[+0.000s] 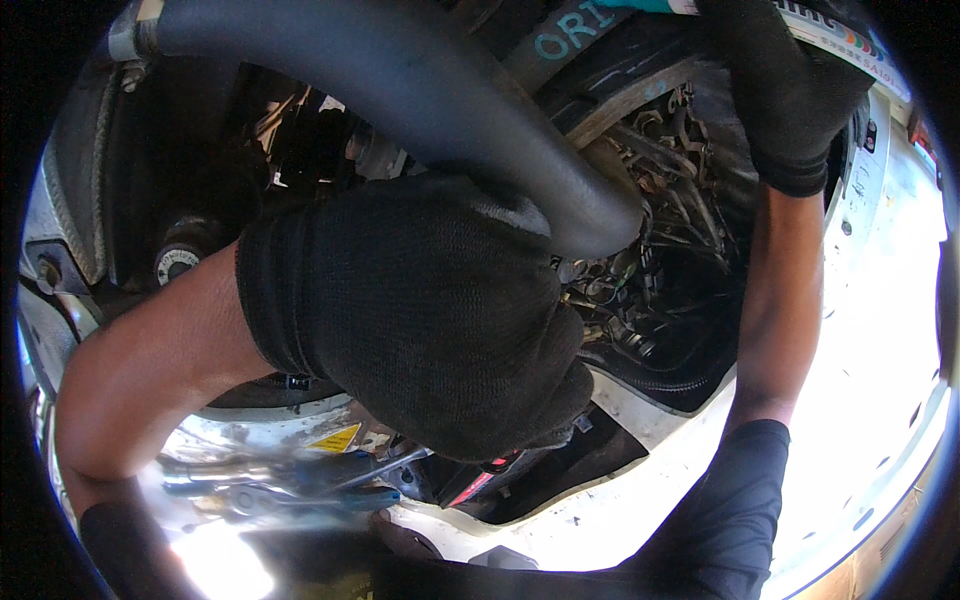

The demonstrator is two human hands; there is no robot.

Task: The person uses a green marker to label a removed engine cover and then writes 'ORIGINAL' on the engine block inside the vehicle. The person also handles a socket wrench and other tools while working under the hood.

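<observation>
My left hand [430, 310], in a black knit glove, fills the middle of the view above an open engine bay. Its fingers curl down and away, so whatever lies within them is hidden. The thick black hose [390, 70] arches past the far side of this hand, close against the glove. At the upper right, my right hand [800, 100], also black-gloved, lies across a white strip-like thing [845, 45] with coloured print. The frame's top edge cuts off its fingers.
Tangled wiring and metal engine parts [680, 190] fill the bay beyond my left hand. Blurred metal tools [290, 480] lie on the near ledge beside a yellow warning label [336, 438]. White bodywork [860, 380] borders the right side. A round cap [180, 262] stands at left.
</observation>
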